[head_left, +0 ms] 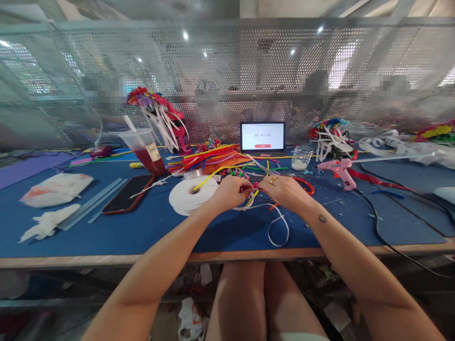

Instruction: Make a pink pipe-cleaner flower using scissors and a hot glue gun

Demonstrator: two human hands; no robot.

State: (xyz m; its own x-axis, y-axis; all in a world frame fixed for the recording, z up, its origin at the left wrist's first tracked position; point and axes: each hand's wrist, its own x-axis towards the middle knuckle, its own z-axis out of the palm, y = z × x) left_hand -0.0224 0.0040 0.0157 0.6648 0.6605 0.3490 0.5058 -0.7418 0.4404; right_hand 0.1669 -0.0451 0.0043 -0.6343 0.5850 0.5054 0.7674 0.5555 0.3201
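Observation:
My left hand point(232, 193) and my right hand point(284, 190) meet over the table, fingers pinched around a small pink piece point(255, 185). Its kind is too small to make out. Narrow white ribbon point(279, 244) loops down below my hands onto the table. Just beyond the right hand is a silver blade point(261, 165), and a red loop point(308, 185) shows on its other side; they look like scissors, partly hidden by that hand. Beside my left hand lies a white ribbon roll point(181, 196) with a yellow stem point(209, 179) across it.
A pink glue gun point(339, 173) with a black cord lies at right. At left are a phone point(130, 194), a cup of red drink point(147, 154) and clear sticks point(94, 203). Bundled coloured stems point(209, 158) and a timer screen point(263, 135) are behind, before a perforated metal panel point(220, 61).

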